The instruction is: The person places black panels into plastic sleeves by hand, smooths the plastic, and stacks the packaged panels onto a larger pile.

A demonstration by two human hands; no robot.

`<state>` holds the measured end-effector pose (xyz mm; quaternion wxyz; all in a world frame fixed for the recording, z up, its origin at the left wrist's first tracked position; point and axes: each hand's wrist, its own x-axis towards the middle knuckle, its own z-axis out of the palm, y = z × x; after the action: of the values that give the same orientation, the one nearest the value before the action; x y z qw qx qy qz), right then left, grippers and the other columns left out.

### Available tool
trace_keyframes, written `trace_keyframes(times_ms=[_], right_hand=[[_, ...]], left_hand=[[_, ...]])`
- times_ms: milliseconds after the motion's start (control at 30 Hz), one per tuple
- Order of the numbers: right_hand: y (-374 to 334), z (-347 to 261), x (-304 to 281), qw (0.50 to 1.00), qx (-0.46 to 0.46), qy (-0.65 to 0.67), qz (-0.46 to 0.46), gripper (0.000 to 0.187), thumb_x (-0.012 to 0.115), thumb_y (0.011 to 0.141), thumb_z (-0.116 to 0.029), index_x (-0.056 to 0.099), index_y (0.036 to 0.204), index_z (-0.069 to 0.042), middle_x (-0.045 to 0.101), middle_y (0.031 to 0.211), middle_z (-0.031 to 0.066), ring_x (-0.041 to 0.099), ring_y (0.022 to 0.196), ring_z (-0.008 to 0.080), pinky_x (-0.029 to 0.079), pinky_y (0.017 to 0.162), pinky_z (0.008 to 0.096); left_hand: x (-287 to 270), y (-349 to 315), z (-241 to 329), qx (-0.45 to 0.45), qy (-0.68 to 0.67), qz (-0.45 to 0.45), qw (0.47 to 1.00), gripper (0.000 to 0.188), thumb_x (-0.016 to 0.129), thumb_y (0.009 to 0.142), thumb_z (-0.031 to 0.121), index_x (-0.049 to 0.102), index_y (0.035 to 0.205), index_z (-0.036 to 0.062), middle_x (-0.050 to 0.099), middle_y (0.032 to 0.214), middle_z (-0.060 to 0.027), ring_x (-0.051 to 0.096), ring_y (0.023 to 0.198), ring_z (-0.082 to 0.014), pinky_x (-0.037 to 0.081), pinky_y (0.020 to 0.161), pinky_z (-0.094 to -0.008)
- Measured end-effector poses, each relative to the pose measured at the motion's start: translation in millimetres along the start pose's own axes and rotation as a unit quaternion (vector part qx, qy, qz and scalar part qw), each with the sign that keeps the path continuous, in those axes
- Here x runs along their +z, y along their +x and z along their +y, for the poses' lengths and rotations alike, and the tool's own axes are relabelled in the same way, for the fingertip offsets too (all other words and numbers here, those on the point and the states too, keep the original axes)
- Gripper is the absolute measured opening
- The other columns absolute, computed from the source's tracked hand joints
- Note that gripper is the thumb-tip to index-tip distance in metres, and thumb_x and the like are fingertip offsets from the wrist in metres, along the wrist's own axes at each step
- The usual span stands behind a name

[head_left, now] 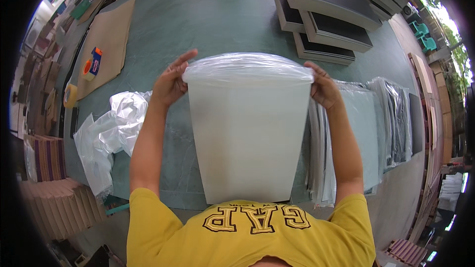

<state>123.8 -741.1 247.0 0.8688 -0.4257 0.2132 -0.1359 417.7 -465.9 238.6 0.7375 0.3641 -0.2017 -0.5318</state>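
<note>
A large pale flat panel (pixel 247 133) lies in front of me, its near edge against my yellow shirt. Clear plastic film, seemingly a bag (pixel 247 66), is bunched over the panel's far end. At the far left corner, my left hand (pixel 173 80) is closed on the plastic, with the index finger pointing outward. My right hand (pixel 325 86) pinches the plastic at the far right corner. Part of the fingers of both hands is hidden behind the panel's edges.
Crumpled plastic bags (pixel 116 128) lie left on the green table (pixel 198 15). Plastic-wrapped panels (pixel 356 128) are stacked at right, with thick dark-topped boards (pixel 331 10) at far right. A cardboard sheet (pixel 109 39) holds a tape roll (pixel 92 63); yellow tape (pixel 70 96) sits beside it.
</note>
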Motion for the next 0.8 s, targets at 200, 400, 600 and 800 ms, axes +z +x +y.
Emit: trace_keyframes(times_ms=[200, 400, 600, 800], right_hand=[[-131, 109, -21, 0.925, 0.095, -0.346, 0.123, 0.012, 0.051, 0.074, -0.010, 0.060, 0.078, -0.001, 0.058, 0.069, 0.0042, 0.055, 0.064, 0.0138, 0.046, 0.061, 0.0261], [-216, 141, 37, 0.753, 0.002, -0.592, 0.287, 0.024, 0.065, 0.069, -0.009, 0.057, 0.091, -0.001, 0.056, 0.089, 0.0094, 0.055, 0.074, 0.0173, 0.043, 0.064, 0.0253], [-144, 190, 108, 0.630, -0.220, -0.736, -0.111, 0.063, 0.067, 0.067, -0.025, 0.041, 0.122, -0.010, 0.041, 0.124, 0.0145, 0.034, 0.118, 0.0325, 0.028, 0.097, 0.0424], [-116, 148, 32, 0.613, -0.227, -0.747, 0.122, 0.058, 0.054, 0.059, 0.006, 0.044, 0.116, -0.004, 0.048, 0.110, 0.0173, 0.045, 0.101, 0.0347, 0.036, 0.087, 0.0395]], left_hand=[[-28, -154, -118, -0.292, 0.177, 0.171, 0.924, 0.022, 0.060, 0.074, 0.019, 0.057, 0.091, 0.0050, 0.052, 0.069, -0.0007, 0.046, 0.054, -0.0095, 0.036, 0.044, -0.0215], [33, -221, -139, 0.013, 0.676, 0.219, 0.704, 0.031, 0.062, 0.074, 0.021, 0.054, 0.098, 0.0036, 0.054, 0.078, -0.0086, 0.053, 0.063, -0.0187, 0.042, 0.054, -0.0295], [69, -163, -192, 0.255, 0.691, -0.063, 0.674, 0.031, 0.067, 0.068, 0.018, 0.054, 0.092, 0.0023, 0.057, 0.079, -0.0111, 0.055, 0.068, -0.0286, 0.044, 0.060, -0.0352], [84, -162, -162, 0.166, 0.730, 0.008, 0.663, 0.020, 0.058, 0.072, 0.012, 0.050, 0.089, 0.0048, 0.056, 0.075, -0.0121, 0.057, 0.061, -0.0289, 0.045, 0.047, -0.0350]])
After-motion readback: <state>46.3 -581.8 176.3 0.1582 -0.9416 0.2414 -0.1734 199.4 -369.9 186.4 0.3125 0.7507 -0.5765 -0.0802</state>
